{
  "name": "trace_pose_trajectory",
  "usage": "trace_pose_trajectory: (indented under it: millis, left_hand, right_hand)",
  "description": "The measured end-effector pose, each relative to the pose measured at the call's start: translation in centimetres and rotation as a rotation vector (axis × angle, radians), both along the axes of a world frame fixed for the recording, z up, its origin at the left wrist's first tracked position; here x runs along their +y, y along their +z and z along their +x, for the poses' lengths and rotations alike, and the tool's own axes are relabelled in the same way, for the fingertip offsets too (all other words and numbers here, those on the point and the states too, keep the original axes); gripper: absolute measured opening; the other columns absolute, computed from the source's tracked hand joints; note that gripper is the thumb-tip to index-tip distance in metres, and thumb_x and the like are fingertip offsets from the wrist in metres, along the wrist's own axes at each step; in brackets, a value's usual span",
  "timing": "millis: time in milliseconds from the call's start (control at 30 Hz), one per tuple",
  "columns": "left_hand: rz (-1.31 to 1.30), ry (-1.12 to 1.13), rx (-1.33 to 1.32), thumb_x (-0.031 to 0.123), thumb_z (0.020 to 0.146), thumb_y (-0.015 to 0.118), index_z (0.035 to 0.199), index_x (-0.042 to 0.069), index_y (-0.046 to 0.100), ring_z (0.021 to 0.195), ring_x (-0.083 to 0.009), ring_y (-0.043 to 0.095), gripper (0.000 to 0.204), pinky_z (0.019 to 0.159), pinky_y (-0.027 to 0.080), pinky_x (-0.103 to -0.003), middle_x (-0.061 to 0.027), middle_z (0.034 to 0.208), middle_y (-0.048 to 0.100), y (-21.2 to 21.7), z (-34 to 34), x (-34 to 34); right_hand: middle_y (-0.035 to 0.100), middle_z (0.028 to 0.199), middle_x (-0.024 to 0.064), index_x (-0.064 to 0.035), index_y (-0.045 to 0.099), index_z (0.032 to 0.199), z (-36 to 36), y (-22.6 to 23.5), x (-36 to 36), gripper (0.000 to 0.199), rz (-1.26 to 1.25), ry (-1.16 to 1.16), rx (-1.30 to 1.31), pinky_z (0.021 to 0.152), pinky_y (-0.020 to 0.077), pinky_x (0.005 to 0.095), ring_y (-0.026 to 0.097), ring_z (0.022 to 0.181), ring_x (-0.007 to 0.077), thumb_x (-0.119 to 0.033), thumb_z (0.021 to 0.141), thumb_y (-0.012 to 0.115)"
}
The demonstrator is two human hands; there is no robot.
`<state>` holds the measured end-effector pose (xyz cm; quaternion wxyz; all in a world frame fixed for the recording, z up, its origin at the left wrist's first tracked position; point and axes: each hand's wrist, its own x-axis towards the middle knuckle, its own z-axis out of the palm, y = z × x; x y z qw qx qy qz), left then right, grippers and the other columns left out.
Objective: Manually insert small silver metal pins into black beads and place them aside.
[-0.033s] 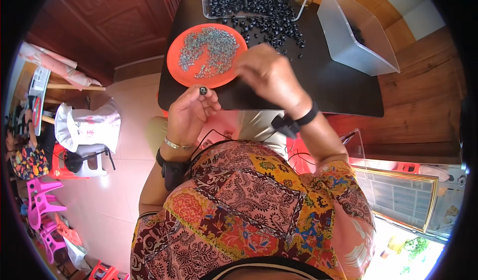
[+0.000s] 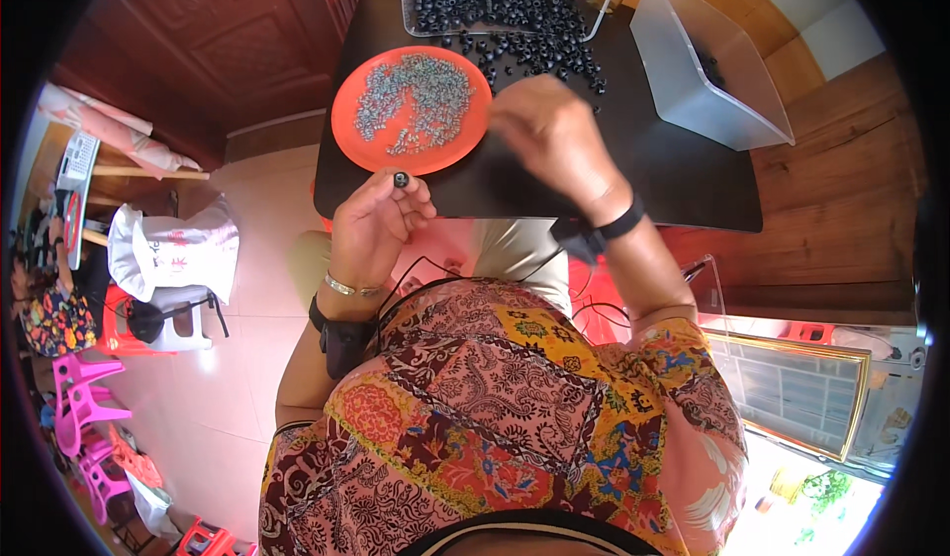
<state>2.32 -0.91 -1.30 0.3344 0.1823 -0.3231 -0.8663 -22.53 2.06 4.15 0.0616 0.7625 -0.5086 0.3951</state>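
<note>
My left hand (image 2: 371,218) is in front of the orange plate (image 2: 346,126), palm up. Its thumb and fingers pinch a small black knob-like part (image 2: 401,179) with a paler centre. On the plate lie many tiny silvery metal pieces (image 2: 427,98), too small to name. My right hand (image 2: 554,140) hovers over the dark table, just right of the plate. Motion smears its curled fingers, so whether they hold anything does not show. Beyond it, loose black parts (image 2: 544,51) of the same look are scattered on the table.
A clear bin (image 2: 408,24) full of black parts stands at the table's far side. To the right is a translucent box (image 2: 683,91) with a few dark pieces inside. The dark table (image 2: 683,185) ends just in front of my body. A white bag (image 2: 178,249) rests at left.
My right hand has moved slightly right, away from the plate's edge. My left hand has barely shifted and keeps its pinch on the small black part.
</note>
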Motion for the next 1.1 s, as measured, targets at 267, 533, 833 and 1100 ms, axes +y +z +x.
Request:
trace_pose_trajectory:
  millis: [267,533,833,1100]
  left_hand:
    - [0.060,0.009,-0.005,0.022,0.093,0.046,0.091,0.004,0.057,0.080,-0.0225,0.059,0.022,0.074,0.047,-0.032,-0.0096,0.090,0.059,-0.9,0.2,-0.1]
    - [0.072,0.020,-0.027,0.025,0.093,0.046,0.091,0.006,0.055,0.079,-0.0203,0.061,0.022,0.072,0.046,-0.030,-0.0082,0.089,0.061,-1.1,0.4,0.0]
    - [0.087,0.010,-0.034,0.026,0.094,0.046,0.091,0.006,0.055,0.079,-0.0203,0.062,0.022,0.072,0.045,-0.030,-0.0085,0.089,0.062,-1.1,0.4,0.0]
    - [0.058,0.010,-0.023,0.027,0.094,0.045,0.091,0.006,0.056,0.079,-0.0204,0.062,0.024,0.072,0.046,-0.030,-0.0089,0.089,0.063,-0.5,0.0,0.0]
  right_hand:
    - [0.064,0.084,0.0068,-0.0078,0.067,0.086,-9.2,-1.2,-1.2,0.013,0.314,-0.213,0.225,0.073,0.0496,0.0357,0.060,0.083,0.0268,-0.008,0.073,0.069]
    - [0.060,0.084,0.0073,-0.0085,0.064,0.083,-8.9,-2.5,-2.3,0.010,0.318,-0.192,0.437,0.077,0.0495,0.0384,0.059,0.086,0.0279,-0.008,0.073,0.066]
    - [0.061,0.083,0.0089,-0.0039,0.062,0.084,-8.0,-2.3,-2.7,0.010,0.184,-0.196,0.343,0.072,0.0507,0.0349,0.060,0.080,0.0246,-0.009,0.076,0.064]
    - [0.065,0.093,0.0028,-0.0031,0.061,0.100,-3.4,-1.4,-2.1,0.011,0.697,0.272,-0.777,0.076,0.0480,0.0240,0.059,0.083,0.0099,-0.007,0.091,0.058]
